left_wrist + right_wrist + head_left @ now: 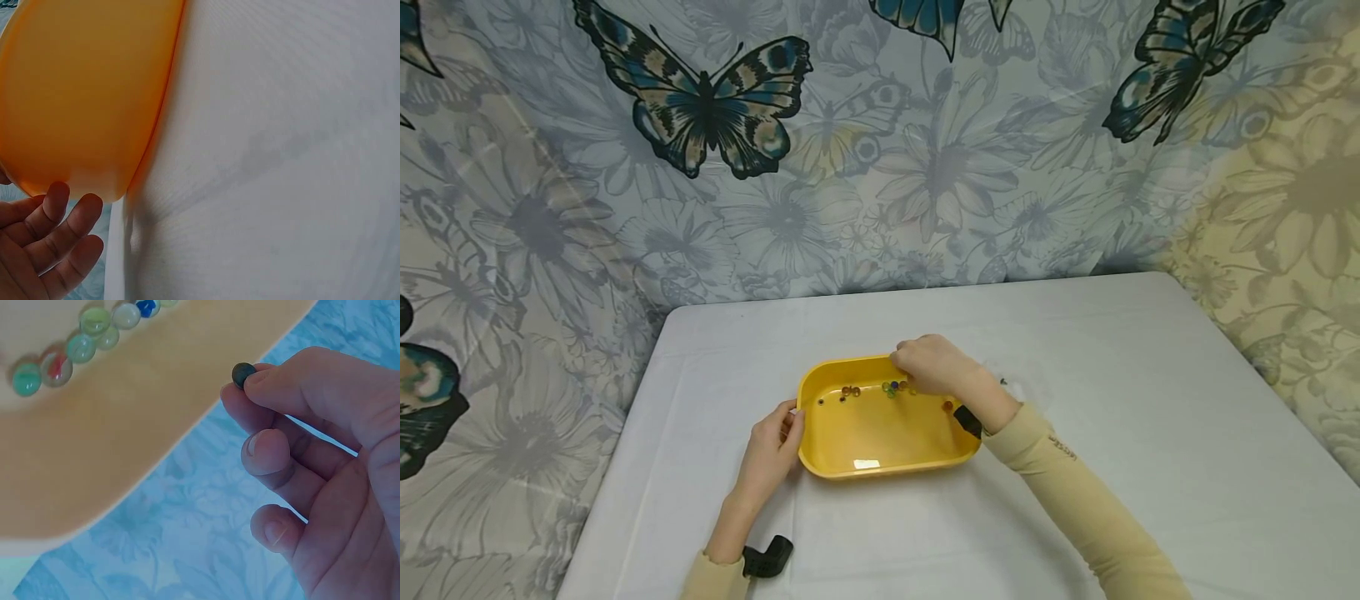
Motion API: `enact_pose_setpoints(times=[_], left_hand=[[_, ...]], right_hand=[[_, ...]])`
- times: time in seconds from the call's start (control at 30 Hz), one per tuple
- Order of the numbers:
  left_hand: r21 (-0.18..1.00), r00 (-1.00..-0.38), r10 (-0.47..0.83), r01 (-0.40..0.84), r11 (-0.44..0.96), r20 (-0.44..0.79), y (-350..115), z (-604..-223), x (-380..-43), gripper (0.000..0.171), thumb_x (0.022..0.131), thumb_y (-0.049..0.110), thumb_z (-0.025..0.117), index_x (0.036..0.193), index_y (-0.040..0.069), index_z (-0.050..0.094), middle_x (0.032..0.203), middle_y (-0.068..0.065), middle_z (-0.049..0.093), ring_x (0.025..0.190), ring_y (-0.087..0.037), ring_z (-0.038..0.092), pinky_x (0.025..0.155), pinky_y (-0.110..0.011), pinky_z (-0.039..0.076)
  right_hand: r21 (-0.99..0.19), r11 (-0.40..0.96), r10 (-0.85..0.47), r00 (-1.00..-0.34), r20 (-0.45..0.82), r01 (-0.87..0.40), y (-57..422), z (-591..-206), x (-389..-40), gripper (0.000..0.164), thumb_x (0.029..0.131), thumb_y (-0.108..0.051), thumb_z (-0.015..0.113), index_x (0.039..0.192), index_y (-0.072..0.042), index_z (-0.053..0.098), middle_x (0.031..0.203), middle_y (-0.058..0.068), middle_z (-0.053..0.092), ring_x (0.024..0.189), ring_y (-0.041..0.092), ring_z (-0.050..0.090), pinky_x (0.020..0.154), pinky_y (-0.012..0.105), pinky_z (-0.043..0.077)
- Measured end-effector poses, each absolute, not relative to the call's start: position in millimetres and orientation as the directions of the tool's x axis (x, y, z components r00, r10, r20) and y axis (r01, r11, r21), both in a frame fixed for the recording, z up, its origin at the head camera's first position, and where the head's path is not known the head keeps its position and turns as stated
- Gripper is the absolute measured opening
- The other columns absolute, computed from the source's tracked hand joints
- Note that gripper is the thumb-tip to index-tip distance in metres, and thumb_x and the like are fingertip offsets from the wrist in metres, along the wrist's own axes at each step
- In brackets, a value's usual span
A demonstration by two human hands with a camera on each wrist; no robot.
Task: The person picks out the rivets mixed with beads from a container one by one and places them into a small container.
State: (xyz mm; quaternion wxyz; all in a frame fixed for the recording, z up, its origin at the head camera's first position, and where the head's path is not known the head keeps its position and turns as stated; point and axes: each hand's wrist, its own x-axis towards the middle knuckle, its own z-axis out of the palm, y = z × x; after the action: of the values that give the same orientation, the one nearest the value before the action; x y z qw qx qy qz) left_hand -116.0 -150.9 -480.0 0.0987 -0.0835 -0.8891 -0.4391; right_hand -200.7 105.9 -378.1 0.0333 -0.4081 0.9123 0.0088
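A yellow tray [880, 437] lies on the table with several glass marbles [891, 388] along its far side. My left hand [772, 440] holds the tray's left end by the rim; in the left wrist view its fingertips [84, 211] are bent against the tray's outer wall. Over the far right rim is my right hand [934, 367]. Its thumb and index finger pinch a small dark round bead [242, 375], best seen in the right wrist view. There, green, clear, red and blue marbles [81, 349] rest in the tray beyond the hand.
A white cloth covers the table [1150, 400]. Amber marbles [850, 392] and a few tiny dark beads [821, 402] sit in the tray's left part. Past the right wrist, a small dark speck [1003, 382] lies on the cloth. A butterfly-patterned curtain [850, 208] stands behind the table.
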Motion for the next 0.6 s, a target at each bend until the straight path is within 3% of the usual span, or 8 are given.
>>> enact_pose_setpoints(times=[0.27,0.6], left_hand=[[0.766,-0.968,0.053,0.227,0.602,0.246,-150,-479,-116,0.025,0.095,0.015,0.051,0.111,-0.002,0.061,0.074,0.003,0.054,0.062,-0.009,0.051,0.056,-0.022,0.046],[0.767,-0.968,0.055,0.230,0.599,0.247,-150,-479,-116,0.025,0.095,0.014,0.052,0.110,-0.003,0.061,0.074,0.002,0.055,0.063,-0.010,0.051,0.056,-0.022,0.046]], right_hand=[[-0.034,0.673,-0.739,-0.673,-0.015,-0.739,119,-375,-202,0.019,0.080,0.006,0.061,0.069,-0.009,0.056,0.062,-0.002,0.038,0.055,0.013,0.033,0.057,0.026,0.034],[-0.049,0.699,-0.715,-0.699,-0.009,-0.713,133,-369,-203,0.023,0.082,0.004,0.060,0.068,-0.012,0.051,0.062,-0.001,0.039,0.054,0.012,0.033,0.054,0.024,0.031]])
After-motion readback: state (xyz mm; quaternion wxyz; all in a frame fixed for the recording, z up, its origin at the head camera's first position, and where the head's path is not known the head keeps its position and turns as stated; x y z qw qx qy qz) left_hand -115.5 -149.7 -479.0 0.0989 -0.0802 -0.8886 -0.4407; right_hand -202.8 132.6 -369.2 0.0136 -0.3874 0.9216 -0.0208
